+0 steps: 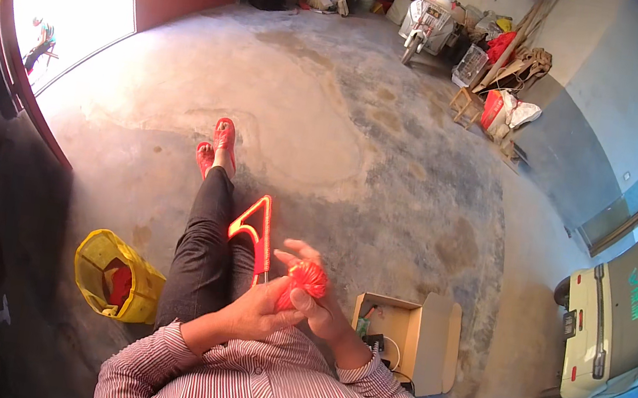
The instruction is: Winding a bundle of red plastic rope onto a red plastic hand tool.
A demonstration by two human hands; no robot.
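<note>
Above my lap, a shiny red bundle [308, 278] with a gathered, pleated round top is held between both hands. I cannot tell its exact kind. My left hand [260, 312] is closed around its lower left side. My right hand [324, 312] grips it from the right, thumb pressed against the red material, some fingers reaching out behind it. A red, yellow-edged triangular frame [265, 232] rests by my thigh, just beyond my left hand. Its lower end, near a thin metal-looking rod, is partly hidden by my hands.
Left of my legs stands a yellow bucket [150, 289] with red material inside. To my right an opened cardboard box [436, 351] holds cables and small items. A small vehicle [602, 317] stands far right; a white three-wheeler [427, 24] and piled goods line the back wall.
</note>
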